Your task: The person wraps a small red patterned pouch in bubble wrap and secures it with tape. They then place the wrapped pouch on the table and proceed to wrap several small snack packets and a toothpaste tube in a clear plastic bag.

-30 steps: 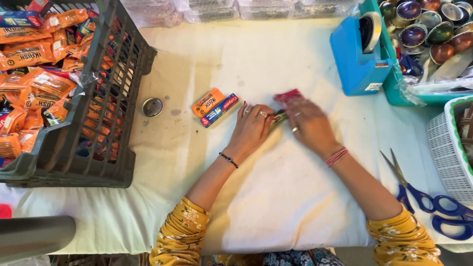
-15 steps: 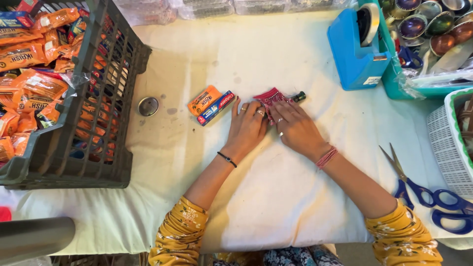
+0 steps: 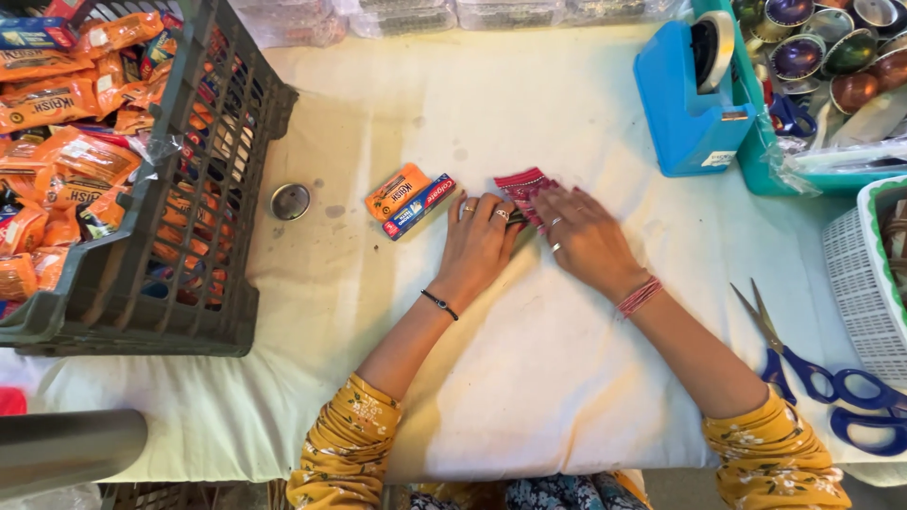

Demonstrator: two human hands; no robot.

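Note:
My left hand (image 3: 478,238) and my right hand (image 3: 583,236) lie side by side on the white cloth, both pressing on a small red patterned pouch (image 3: 521,184) that sticks out beyond the fingertips. Most of the pouch is hidden under the fingers, and a small dark item shows between the two hands. Just left of my left hand lie an orange snack packet (image 3: 398,190) and a narrow blue and red box (image 3: 420,205), touching each other.
A dark plastic crate (image 3: 203,227) full of orange snack packets fills the left side. A small round metal lid (image 3: 290,200) lies beside it. A blue tape dispenser (image 3: 694,109) stands at the back right; a teal tray of capsules (image 3: 831,66), blue-handled scissors (image 3: 812,373) and a white basket (image 3: 864,283) sit right.
Both hands shifted slightly left and flattened onto the red pouch, which is now more spread out. The small dark item seen beside the pouch half a second ago is now mostly covered.

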